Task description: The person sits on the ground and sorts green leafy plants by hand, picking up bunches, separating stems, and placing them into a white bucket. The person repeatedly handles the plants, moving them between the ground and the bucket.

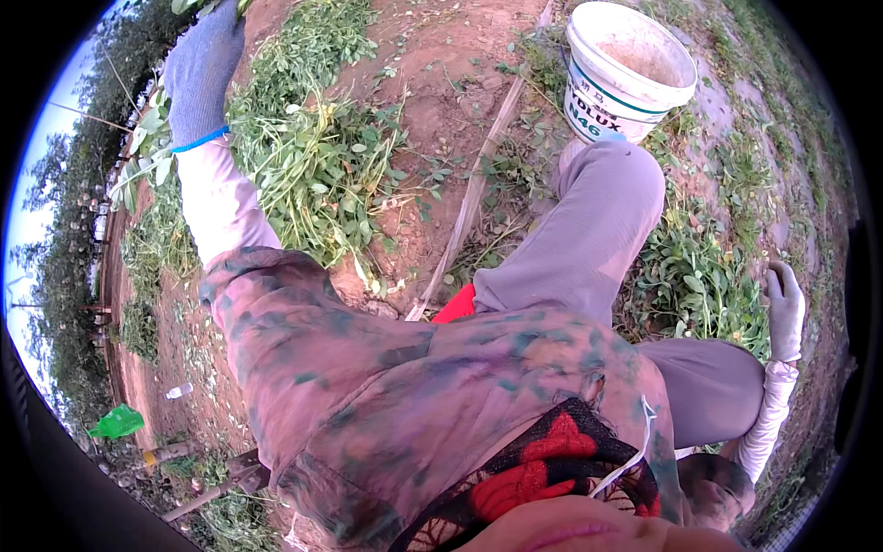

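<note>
My left hand (205,76), in a blue-grey knit glove with a bright blue cuff, reaches out at the upper left among leafy green stems (157,141). Its fingertips are hidden, so whether it grips any stems is unclear. Beside that arm lies a heap of leafy green plants (331,172), which look like peanut plants, on reddish soil. My right hand (785,314), in a pale glove, hangs at the far right beyond my bent knee. Its fingers are a little apart, with nothing visible in them. Low leafy plants (697,283) grow close to it.
A white plastic bucket (586,103) bearing writing stands beyond my knee, with dirt inside. A long pale strip (476,200) runs along the soil. At lower left are a clear bottle (179,391), a green plastic object (118,422) and a wooden pole (200,500).
</note>
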Demonstrator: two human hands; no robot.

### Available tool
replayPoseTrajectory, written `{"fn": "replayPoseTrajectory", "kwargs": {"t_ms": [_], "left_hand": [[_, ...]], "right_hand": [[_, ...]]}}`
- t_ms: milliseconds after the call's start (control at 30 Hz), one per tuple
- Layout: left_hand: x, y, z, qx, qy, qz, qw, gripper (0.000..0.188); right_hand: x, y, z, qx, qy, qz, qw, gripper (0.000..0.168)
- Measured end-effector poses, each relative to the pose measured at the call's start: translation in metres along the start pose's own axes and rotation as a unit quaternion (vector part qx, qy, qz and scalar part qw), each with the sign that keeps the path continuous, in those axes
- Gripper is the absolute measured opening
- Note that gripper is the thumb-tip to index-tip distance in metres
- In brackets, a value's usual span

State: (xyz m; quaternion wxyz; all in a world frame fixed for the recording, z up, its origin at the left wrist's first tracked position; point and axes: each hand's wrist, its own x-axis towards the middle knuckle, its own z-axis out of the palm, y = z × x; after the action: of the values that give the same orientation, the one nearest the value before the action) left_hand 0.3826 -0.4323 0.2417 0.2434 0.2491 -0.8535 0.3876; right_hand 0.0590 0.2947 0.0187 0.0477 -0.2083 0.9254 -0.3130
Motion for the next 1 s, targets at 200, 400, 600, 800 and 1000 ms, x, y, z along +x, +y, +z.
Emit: {"fn": "replayPoseTrajectory", "kwargs": {"t_ms": [200,400,600,800,1000], "left_hand": [[-0.085,-0.080,0.127,-0.087,-0.323,-0.135,0.933,0.047],[-0.253,-0.075,0.246,-0.244,-0.489,-0.281,0.789,0.095],[-0.274,-0.006,0.274,-0.220,-0.539,-0.206,0.787,0.074],[-0.191,-0.002,0.264,-0.134,-0.565,-0.110,0.807,0.049],[-0.044,0.089,0.212,-0.419,-0.360,-0.105,0.827,0.025]], "right_hand": [[-0.003,0.010,-0.003,0.012,-0.052,0.037,0.998,0.020],[-0.013,0.012,0.007,0.025,-0.071,0.064,0.995,0.019],[-0.024,0.011,-0.001,-0.013,-0.073,0.059,0.995,0.018],[-0.033,-0.020,-0.005,-0.018,-0.047,0.055,0.997,0.021],[-0.036,0.001,-0.013,-0.064,-0.048,-0.006,0.997,0.024]]}}
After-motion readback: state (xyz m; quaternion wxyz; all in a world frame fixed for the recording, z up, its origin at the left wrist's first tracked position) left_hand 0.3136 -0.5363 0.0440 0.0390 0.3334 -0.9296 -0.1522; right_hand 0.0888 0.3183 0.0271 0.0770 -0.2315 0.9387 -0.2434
